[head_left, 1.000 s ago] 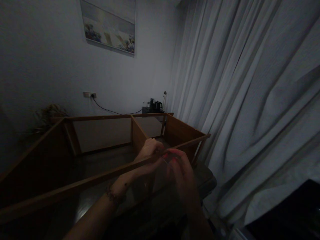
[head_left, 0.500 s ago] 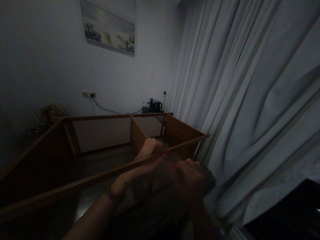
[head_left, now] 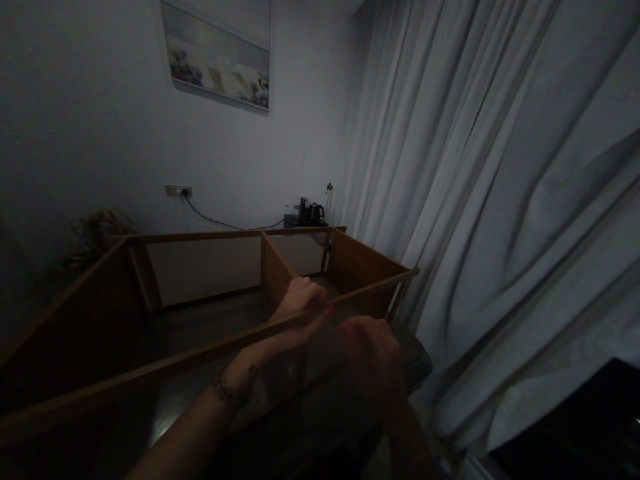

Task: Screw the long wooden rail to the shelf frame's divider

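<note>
My left hand [head_left: 300, 303] is closed around the front rail [head_left: 210, 353] of a brown wooden frame, where the middle divider [head_left: 277, 260] meets it. Fingers lie above and behind the rail, the thumb in front. My right hand [head_left: 375, 347], blurred and pinched closed, is just in front of and below the rail. From its fingers a thin, faint rod [head_left: 331, 325] points towards the left hand; its kind is not clear in the dim light. Red spots show at the fingertips of both hands.
The frame has a right end panel [head_left: 365, 257] and a left panel [head_left: 65, 307]. White curtains [head_left: 450, 200] hang close on the right. A black kettle [head_left: 316, 213] stands behind, near a cable [head_left: 215, 221] from a wall socket [head_left: 179, 191]. A dark screen-like object [head_left: 575, 427] is at lower right.
My right hand has turned and shifted slightly, its fingers rising a little. The left hand stays on the rail, and the wooden frame has not moved.
</note>
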Motion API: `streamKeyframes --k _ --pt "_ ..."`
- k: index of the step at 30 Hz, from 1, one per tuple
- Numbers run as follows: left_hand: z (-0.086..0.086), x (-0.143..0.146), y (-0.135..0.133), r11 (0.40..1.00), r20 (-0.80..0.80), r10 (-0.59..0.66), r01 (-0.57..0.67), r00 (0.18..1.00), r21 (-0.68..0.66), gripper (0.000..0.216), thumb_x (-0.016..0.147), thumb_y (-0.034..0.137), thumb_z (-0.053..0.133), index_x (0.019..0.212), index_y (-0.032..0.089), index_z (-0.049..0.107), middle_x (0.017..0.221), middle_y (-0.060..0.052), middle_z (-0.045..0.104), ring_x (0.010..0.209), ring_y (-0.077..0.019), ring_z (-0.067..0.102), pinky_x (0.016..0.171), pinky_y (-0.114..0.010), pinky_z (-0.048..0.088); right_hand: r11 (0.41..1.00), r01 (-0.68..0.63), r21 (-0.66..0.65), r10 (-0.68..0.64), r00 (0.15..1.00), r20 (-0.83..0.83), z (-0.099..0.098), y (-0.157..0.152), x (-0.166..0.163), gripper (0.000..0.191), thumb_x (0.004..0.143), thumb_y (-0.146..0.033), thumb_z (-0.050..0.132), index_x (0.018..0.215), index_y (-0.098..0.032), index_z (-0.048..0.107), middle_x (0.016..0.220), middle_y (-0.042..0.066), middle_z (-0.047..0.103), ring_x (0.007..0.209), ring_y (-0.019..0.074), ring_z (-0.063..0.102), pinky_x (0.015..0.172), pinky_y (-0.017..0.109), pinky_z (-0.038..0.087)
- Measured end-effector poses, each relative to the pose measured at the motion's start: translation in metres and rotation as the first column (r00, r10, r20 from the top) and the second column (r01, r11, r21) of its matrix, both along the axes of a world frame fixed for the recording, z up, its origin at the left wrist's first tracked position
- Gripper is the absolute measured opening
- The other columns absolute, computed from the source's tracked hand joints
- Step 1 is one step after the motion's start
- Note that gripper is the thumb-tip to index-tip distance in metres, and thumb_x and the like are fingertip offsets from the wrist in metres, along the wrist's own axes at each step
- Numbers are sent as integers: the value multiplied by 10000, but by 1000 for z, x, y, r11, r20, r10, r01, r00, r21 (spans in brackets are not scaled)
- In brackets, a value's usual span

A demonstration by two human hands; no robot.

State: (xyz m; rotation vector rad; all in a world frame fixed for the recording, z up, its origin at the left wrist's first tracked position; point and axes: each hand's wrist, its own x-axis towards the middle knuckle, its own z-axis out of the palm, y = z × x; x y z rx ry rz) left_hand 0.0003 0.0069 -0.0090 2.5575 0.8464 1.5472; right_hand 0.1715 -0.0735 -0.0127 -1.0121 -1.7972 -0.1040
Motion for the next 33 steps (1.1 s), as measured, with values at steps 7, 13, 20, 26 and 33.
streamKeyframes --k 7,13,20,26,33 --pt "5 2 -7 999 16 4 -3 1000 -48 82 853 275 493 803 215 469 754 -23 514 761 -198 490 708 -348 400 968 -1 250 -106 905 411 8 0 7 222 958 -342 533 801 -204 606 697 15 654 665 172 551 655 322 318" --pt "6 2 -8 999 14 2 -1 1000 -43 108 859 294 480 781 221 465 736 -23 520 744 -198 486 713 -349 399 974 -69 -214 43 991 -123 9 -1 -12 488 991 -385 359 580 -197 543 479 -23 469 454 114 447 505 265 296" --pt "5 2 -6 999 1 22 -22 1000 -28 130 871 308 478 780 216 480 733 -24 531 728 -194 487 703 -348 412 601 -566 -565 199 790 -580 -6 3 -8 542 912 -643 378 704 -188 589 426 -64 415 366 90 372 403 221 282" --pt "2 2 -4 1000 10 26 -26 1000 -18 120 867 301 492 784 215 483 738 -25 536 744 -199 496 684 -347 403 998 45 -45 -48 997 -63 -2 -1 2 270 957 -430 471 885 -207 604 717 9 635 661 156 566 669 296 380" --pt "2 1 -4 1000 20 -7 7 1000 -16 118 870 279 480 771 216 464 746 -21 528 746 -195 499 697 -349 396 942 234 242 -297 916 271 9 -9 -6 364 962 -326 514 619 -210 552 556 0 579 600 159 518 653 335 280"
